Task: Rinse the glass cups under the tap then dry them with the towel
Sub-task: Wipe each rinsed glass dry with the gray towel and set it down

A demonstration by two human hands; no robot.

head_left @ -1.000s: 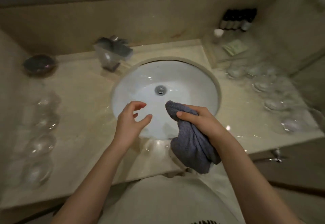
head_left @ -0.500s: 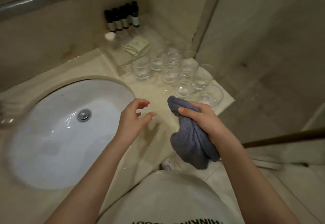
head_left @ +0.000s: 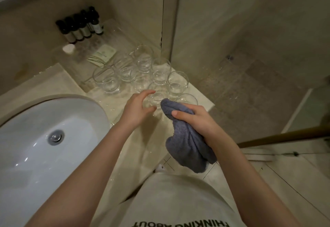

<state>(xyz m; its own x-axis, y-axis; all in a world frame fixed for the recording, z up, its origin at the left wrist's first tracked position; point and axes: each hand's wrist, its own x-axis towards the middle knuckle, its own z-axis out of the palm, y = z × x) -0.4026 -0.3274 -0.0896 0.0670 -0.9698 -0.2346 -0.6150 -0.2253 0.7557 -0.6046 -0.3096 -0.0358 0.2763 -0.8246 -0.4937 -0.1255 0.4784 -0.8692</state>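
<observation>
Marble bench (head_left: 125, 148) beside a white sink (head_left: 44, 148), glass cups (head_left: 142, 73) clustered in the corner beyond the sink.

Right hand (head_left: 194, 119) grips a bunched grey towel (head_left: 187, 148) just beside the nearest cups. Left hand (head_left: 137, 108), fingers spread and curved, holds nothing, reaching at one cup (head_left: 157, 99) of the cluster; contact unclear. Dark bottles (head_left: 80, 26) stand behind the cups.

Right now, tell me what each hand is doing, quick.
Left hand: open, fingers loosely curved around a glass cup on the counter, no firm grip visible yet.
Right hand: closed around the grey towel.
</observation>
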